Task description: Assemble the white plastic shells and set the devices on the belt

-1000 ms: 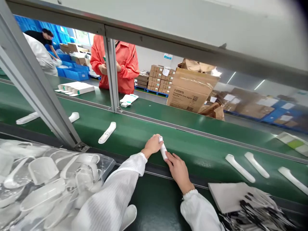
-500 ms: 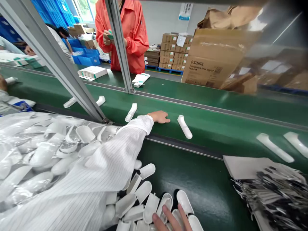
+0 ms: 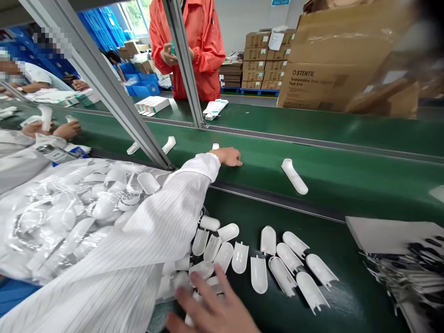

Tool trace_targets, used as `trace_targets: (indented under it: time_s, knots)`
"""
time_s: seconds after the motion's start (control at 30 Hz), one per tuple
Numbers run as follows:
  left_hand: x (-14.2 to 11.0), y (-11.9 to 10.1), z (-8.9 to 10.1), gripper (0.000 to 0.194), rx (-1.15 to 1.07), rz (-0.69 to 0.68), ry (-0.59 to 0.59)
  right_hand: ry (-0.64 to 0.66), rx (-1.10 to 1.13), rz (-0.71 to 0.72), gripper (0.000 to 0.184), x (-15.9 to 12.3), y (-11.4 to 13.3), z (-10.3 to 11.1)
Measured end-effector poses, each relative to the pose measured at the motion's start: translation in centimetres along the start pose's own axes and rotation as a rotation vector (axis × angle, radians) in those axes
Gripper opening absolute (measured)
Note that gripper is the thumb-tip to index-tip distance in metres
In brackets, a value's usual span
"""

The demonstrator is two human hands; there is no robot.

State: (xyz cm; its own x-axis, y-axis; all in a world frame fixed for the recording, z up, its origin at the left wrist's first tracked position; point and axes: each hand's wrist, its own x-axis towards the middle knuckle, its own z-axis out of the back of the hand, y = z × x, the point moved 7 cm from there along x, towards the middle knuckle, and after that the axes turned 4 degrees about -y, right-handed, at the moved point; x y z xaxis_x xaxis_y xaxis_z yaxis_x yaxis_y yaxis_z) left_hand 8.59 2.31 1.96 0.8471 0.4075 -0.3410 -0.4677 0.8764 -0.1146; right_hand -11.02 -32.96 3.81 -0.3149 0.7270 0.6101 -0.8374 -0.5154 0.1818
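Note:
My left hand (image 3: 230, 157), in a white striped sleeve, reaches over the green belt (image 3: 256, 171). Its fingers bend loosely downward and nothing shows in them. Just behind its wrist lies a partly hidden white plastic housing (image 3: 215, 146); another curved white housing (image 3: 294, 176) lies to its right. At the bottom, my right hand (image 3: 215, 300) is open, fingers spread, over a cluster of white half-shell covers (image 3: 224, 256). Whether its fingertips touch them I cannot tell. More covers (image 3: 286, 257) lie spread out on the dark green worktop to its right.
A clear plastic bag of white covers (image 3: 79, 212) fills the left. Black and grey parts (image 3: 416, 273) lie at right beside a pale sheet (image 3: 391, 233). A metal post (image 3: 114, 101) slants across the left. Co-workers' hands (image 3: 67, 130) hold white housings; a person in red (image 3: 208, 51) stands opposite.
My right hand has moved left, and several covers now lie spread apart on the worktop. The fingers of my left hand have bent downward. The view has swung left, showing a co-worker's hands.

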Motion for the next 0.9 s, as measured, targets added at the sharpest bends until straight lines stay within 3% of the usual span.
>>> trace_targets:
  time_s: [0.07,0.13,0.37,0.43,0.53,0.67,0.77,0.9]
  knots:
    - [-0.2,-0.2,-0.8,0.058,0.031,-0.023,0.04,0.024,0.027,0.044,0.045,0.6,1.5,-2.3]
    - [-0.1,-0.4,-1.0,0.058,0.037,-0.032,0.033,0.103,0.058,0.084,0.042,0.3,1.0,-2.9]
    - [0.9,-1.1,-1.3,0.048,-0.06,-0.007,-0.099,0.248,0.073,-0.113,0.035,-1.1,-6.0,2.0]
    - [1.2,-1.6,-1.7,0.048,-0.061,-0.018,-0.113,0.224,0.047,-0.217,0.037,0.0,-6.6,1.5]
    - [1.6,-2.0,-2.3,0.051,-0.088,-0.031,-0.123,0.143,0.001,-0.362,0.043,2.4,-6.4,-0.9]
    - [1.8,-2.3,-2.5,0.048,-0.135,-0.066,-0.136,0.145,-0.02,-0.456,0.047,4.7,-6.9,-3.8]
    - [1.9,-2.6,-2.5,0.046,-0.188,-0.065,-0.179,0.155,-0.029,-0.487,0.043,4.2,-8.4,-3.5]
    - [2.4,-3.4,-2.3,0.035,-0.304,-0.048,-0.269,0.154,-0.064,-0.516,0.034,1.6,-11.0,-1.3]
